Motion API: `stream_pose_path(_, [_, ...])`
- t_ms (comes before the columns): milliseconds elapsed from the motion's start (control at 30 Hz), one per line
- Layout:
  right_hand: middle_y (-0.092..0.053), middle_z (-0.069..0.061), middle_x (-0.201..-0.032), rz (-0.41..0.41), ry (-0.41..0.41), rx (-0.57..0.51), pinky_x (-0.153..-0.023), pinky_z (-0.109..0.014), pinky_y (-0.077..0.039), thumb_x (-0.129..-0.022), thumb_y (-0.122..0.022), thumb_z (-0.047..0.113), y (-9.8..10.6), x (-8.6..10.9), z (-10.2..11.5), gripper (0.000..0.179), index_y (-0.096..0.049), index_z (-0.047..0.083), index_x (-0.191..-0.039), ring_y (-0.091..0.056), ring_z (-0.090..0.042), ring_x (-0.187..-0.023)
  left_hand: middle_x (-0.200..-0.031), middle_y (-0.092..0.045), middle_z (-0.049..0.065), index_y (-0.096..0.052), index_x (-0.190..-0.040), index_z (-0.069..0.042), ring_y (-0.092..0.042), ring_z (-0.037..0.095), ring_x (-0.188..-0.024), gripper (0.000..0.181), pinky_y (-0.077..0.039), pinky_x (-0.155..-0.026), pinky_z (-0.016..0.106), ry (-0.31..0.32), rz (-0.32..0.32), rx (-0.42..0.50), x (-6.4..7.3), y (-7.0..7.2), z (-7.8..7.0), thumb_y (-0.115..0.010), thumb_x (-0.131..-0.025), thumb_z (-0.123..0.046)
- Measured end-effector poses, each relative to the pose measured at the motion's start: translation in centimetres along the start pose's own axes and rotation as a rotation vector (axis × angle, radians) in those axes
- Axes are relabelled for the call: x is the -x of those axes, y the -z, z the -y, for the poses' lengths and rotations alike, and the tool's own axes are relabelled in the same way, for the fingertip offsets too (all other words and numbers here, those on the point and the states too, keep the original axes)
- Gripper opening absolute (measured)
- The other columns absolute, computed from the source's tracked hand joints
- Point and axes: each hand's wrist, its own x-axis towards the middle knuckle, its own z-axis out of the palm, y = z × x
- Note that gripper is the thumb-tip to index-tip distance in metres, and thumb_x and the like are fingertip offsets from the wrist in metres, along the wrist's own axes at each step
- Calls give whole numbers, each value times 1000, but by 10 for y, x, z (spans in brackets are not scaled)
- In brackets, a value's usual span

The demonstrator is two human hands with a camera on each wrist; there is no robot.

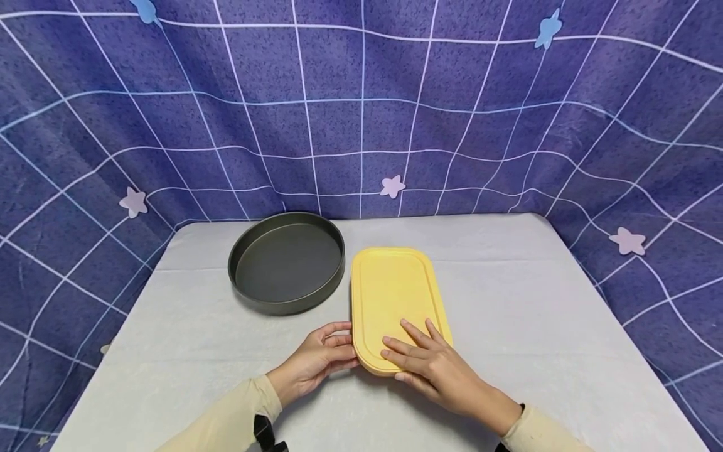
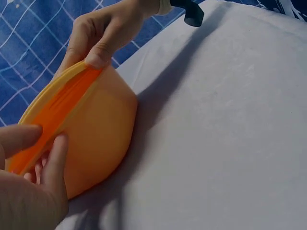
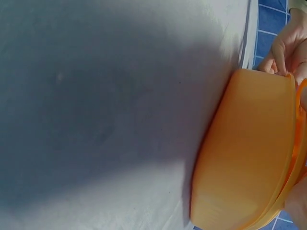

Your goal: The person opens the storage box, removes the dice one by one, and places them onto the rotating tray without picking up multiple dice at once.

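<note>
A yellow rectangular food container [image 2: 103, 129] with rounded corners stands on the table, its matching lid [image 1: 392, 285] on top. An orange gap shows between lid and rim along the near side in the left wrist view, so the lid is lifted there. My left hand [image 1: 316, 361] grips the container's near left corner, its fingers at the rim and side wall. My right hand [image 1: 437, 370] lies over the lid's near right part, fingers spread on top and thumb at the lid's near edge. The container's inside is mostly hidden.
A dark round baking pan [image 1: 288, 263] stands left of the container, towards the back. White cloth covers the table [image 1: 525, 289]. A blue-purple curtain [image 1: 361, 125] with a grid pattern and stars hangs behind and at both sides.
</note>
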Motion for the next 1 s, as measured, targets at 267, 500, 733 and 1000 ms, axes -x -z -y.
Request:
stream_pose_path(267, [-57, 2, -136, -78, 58, 77, -102, -64, -37, -97, -56, 30, 3, -3, 4, 39, -58, 17, -134, -47, -35, -129, -91, -63, 7, -39, -130, 8, -68, 17, -77, 55, -60, -76, 35, -38, -62, -46, -3, -5, 3, -65, -82, 13])
stream_pose_path(500, [-66, -4, -107, -241, 214, 380, -88, -37, -55, -104, -40, 19, 19, -21, 13, 32, -66, 5, -116, -63, -23, -101, -91, -63, 7, -38, -130, 8, -68, 18, -78, 55, -60, -78, 37, -34, -64, -50, -5, -5, 4, -63, -82, 14])
stream_pose_path(733, [-63, -5, -85, -326, 248, 542, -61, -26, -52, -100, -35, -3, 48, -38, 24, 35, -69, 0, -100, -58, -19, -74, -92, -62, 8, -38, -129, 9, -68, 18, -78, 56, -60, -78, 38, -38, -48, -16, -4, -6, 2, -63, -80, 17])
stream_pose_path(1000, [-68, -5, -81, -542, 185, 519, -52, -30, -51, -94, -49, 2, 69, -46, 17, 25, -73, 1, -92, -61, -20, -68, -93, -60, 9, -38, -130, 9, -67, 17, -77, 57, -60, -75, 36, -34, -60, -10, -3, -6, 3, -63, -79, 17])
